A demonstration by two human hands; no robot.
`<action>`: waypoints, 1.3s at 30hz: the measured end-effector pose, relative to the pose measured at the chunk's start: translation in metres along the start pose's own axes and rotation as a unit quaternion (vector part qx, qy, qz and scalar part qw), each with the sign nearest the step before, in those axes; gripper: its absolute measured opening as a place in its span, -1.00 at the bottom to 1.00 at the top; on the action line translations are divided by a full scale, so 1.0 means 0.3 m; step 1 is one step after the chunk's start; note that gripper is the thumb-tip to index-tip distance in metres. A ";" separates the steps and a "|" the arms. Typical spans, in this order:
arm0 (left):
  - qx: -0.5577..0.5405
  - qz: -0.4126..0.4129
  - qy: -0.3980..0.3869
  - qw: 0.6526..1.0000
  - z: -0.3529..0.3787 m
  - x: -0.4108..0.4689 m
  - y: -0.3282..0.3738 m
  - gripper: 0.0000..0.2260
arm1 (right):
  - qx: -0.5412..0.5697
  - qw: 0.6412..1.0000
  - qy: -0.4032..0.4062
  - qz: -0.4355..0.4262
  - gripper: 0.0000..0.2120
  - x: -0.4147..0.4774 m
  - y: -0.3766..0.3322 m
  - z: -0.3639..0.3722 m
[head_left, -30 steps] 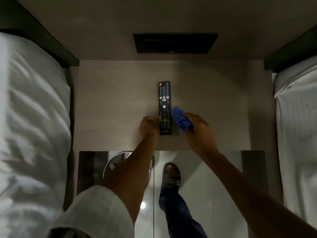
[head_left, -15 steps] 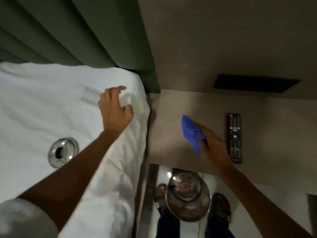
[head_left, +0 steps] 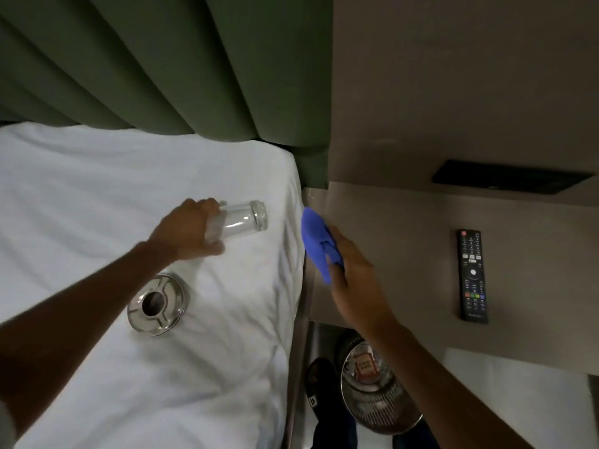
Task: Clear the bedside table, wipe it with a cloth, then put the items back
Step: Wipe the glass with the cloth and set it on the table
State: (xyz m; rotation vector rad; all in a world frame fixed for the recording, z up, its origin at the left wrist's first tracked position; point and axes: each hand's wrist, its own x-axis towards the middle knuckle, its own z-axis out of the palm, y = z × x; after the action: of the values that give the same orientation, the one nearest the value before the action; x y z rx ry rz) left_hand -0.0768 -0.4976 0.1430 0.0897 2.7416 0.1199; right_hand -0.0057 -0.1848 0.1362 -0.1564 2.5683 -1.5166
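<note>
My left hand (head_left: 191, 230) grips a clear drinking glass (head_left: 241, 219) that lies tilted on its side over the white bed (head_left: 97, 196). A round metal ashtray (head_left: 157, 304) rests on the sheet just below that hand. My right hand (head_left: 351, 280) holds a crumpled blue cloth (head_left: 316, 243) at the left edge of the grey-brown bedside table (head_left: 405, 247). A black remote control (head_left: 472, 275) lies lengthwise on the table, to the right of my right hand and apart from it.
A green padded headboard (head_left: 162, 66) rises behind the bed. A dark recessed panel (head_left: 512, 180) sits in the wall above the table. Below the table's front edge a metal mesh bin (head_left: 379, 390) stands on the floor beside my sandalled foot (head_left: 319, 387).
My view swung left from the table to the bed. My left hand left the remote, reached over the sheet and took hold of the glass. The right hand with the cloth shifted to the table's left edge.
</note>
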 end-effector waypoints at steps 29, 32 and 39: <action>-0.142 0.098 0.014 0.985 0.187 -0.342 0.710 -0.40 | -0.075 0.987 -0.133 0.042 -0.77 -0.075 0.024 -0.259; -0.198 0.106 0.003 0.975 0.230 -0.364 0.747 -0.31 | 0.291 0.909 -0.106 0.279 -0.83 -0.054 0.086 -0.348; -0.398 -0.002 -0.036 0.917 0.270 -0.280 0.889 -0.34 | 0.377 0.855 0.022 0.355 -0.77 -0.145 0.245 -0.343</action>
State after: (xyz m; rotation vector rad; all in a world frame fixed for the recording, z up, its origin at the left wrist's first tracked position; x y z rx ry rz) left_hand 0.0441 -0.2332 0.1264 -0.1359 2.4053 1.1778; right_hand 0.0172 -0.0537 0.1243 0.8187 1.5332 -1.9902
